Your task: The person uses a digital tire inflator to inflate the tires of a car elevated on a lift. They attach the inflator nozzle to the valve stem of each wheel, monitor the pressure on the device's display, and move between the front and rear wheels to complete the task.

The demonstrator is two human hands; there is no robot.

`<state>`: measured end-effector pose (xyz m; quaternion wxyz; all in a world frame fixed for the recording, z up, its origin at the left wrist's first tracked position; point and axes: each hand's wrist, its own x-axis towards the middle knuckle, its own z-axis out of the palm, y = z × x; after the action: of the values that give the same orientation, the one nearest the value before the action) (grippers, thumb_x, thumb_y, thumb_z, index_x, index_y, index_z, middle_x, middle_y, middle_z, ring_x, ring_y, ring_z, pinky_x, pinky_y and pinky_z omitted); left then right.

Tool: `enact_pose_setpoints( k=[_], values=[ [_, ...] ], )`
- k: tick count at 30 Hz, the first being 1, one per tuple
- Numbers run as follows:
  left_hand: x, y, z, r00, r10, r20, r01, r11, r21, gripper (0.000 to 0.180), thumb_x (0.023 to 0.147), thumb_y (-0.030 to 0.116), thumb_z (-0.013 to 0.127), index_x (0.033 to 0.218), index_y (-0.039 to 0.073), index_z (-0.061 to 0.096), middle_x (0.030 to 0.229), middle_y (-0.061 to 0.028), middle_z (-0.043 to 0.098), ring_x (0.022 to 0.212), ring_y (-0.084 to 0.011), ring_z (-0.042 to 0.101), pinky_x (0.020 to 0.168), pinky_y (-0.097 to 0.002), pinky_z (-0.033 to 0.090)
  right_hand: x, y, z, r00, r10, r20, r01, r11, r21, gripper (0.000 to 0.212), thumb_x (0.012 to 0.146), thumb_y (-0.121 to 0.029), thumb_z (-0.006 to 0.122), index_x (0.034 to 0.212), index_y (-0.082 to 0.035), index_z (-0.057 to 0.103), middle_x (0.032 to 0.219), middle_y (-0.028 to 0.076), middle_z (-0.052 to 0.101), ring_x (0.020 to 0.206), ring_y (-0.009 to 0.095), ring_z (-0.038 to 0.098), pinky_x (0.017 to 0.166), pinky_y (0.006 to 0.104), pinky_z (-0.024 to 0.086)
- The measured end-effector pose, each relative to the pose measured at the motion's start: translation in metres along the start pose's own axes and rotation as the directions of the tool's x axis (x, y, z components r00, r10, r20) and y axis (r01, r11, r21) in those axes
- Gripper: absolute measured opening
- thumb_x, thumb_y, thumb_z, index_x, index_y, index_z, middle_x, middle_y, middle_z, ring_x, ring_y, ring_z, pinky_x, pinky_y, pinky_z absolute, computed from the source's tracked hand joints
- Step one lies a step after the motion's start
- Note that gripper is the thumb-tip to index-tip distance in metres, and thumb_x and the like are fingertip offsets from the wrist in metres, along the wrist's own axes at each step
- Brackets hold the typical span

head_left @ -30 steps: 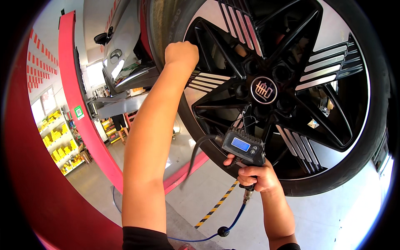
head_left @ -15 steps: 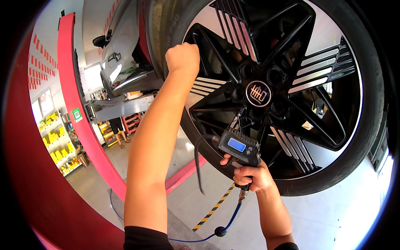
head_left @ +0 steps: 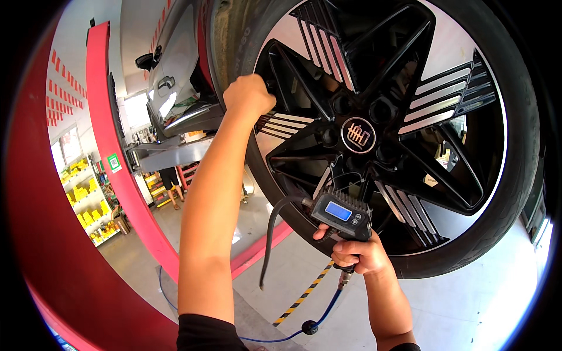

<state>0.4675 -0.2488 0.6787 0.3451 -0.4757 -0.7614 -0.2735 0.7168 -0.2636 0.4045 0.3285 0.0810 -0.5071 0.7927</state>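
Note:
A black and silver alloy wheel (head_left: pixel 383 111) with its tyre (head_left: pixel 512 140) hangs raised in front of me, on the right. My left hand (head_left: pixel 249 96) is closed at the wheel's left edge, where rim and tyre meet; its fingertips are turned away, so what they hold is hidden. Below the hub, my right hand (head_left: pixel 364 253) is wrapped round the grip of a tyre inflator (head_left: pixel 341 213) with a lit blue display. From the inflator a short black hose (head_left: pixel 270 243) dangles, its lower end free. A blue air line (head_left: pixel 332 303) runs from the grip's bottom.
A red lift post (head_left: pixel 126 169) curves down on the left, and a lift arm (head_left: pixel 172 155) reaches under the grey car (head_left: pixel 175 76). Shelves with yellow boxes (head_left: pixel 88 199) stand far left. Someone's legs (head_left: pixel 171 184) show in the background. Yellow-black tape (head_left: pixel 301 295) marks the floor.
My left hand has slid down and left along the rim's edge. The inflator has shifted slightly down and right in my right hand, and its black hose end has swung left.

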Motion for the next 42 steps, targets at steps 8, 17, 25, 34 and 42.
enact_pose_setpoints(
  k=[8, 17, 25, 34, 42],
  values=[
    [0.003, 0.015, -0.011, 0.999, 0.009, -0.031, -0.008, 0.999, 0.051, 0.04, 0.074, 0.016, 0.075, 0.112, 0.002, 0.073, 0.117, -0.0219, 0.071, 0.112, -0.0369, 0.069, 0.094, -0.0439, 0.057, -0.003, 0.005, -0.014, 0.999, 0.031, 0.017, -0.031, 1.0, -0.007, 0.048, 0.076, 0.008, 0.056, 0.124, 0.005, 0.058, 0.111, 0.012, 0.067, 0.045, 0.004, 0.031, 0.043, 0.0223, 0.025],
    [0.0, 0.02, -0.012, 0.999, -0.03, -0.031, 0.034, 0.993, 0.114, 0.044, 0.076, 0.015, 0.07, 0.118, -0.001, 0.069, 0.119, -0.0236, 0.07, 0.114, -0.0392, 0.067, 0.097, -0.0453, 0.055, -0.007, -0.002, -0.015, 1.0, 0.015, 0.017, -0.015, 1.0, 0.006, 0.049, 0.076, 0.009, 0.055, 0.124, 0.006, 0.057, 0.111, 0.011, 0.067, 0.045, 0.004, 0.032, 0.043, 0.0222, 0.025],
    [0.003, 0.023, -0.013, 0.995, 0.021, -0.095, -0.009, 0.992, 0.126, 0.04, 0.081, 0.014, 0.068, 0.118, 0.001, 0.072, 0.123, -0.0219, 0.07, 0.114, -0.0382, 0.068, 0.097, -0.0447, 0.055, -0.009, -0.002, -0.018, 0.998, 0.026, 0.06, -0.028, 0.999, 0.027, 0.051, 0.076, 0.011, 0.055, 0.128, 0.006, 0.056, 0.115, 0.012, 0.068, 0.046, 0.004, 0.033, 0.044, 0.0225, 0.025],
    [0.003, 0.023, -0.007, 0.999, 0.039, 0.022, -0.043, 0.976, 0.215, 0.033, 0.083, 0.015, 0.068, 0.112, 0.002, 0.074, 0.114, -0.023, 0.072, 0.109, -0.0403, 0.069, 0.094, -0.0479, 0.056, -0.013, 0.0, -0.016, 0.997, 0.043, 0.066, -0.043, 0.999, -0.002, 0.056, 0.079, 0.012, 0.055, 0.135, 0.005, 0.054, 0.119, 0.013, 0.065, 0.05, 0.003, 0.034, 0.045, 0.0217, 0.026],
    [0.012, 0.0, 0.001, 0.998, 0.067, -0.009, -0.066, 0.998, 0.01, 0.04, 0.102, 0.033, 0.051, 0.111, 0.0, 0.072, 0.113, -0.0279, 0.07, 0.112, -0.0442, 0.065, 0.096, -0.052, 0.052, -0.022, 0.012, -0.028, 0.998, 0.049, 0.047, -0.05, 0.999, 0.009, 0.059, 0.079, 0.013, 0.055, 0.137, 0.004, 0.052, 0.122, 0.014, 0.065, 0.051, 0.003, 0.035, 0.046, 0.0211, 0.026]
  ],
)
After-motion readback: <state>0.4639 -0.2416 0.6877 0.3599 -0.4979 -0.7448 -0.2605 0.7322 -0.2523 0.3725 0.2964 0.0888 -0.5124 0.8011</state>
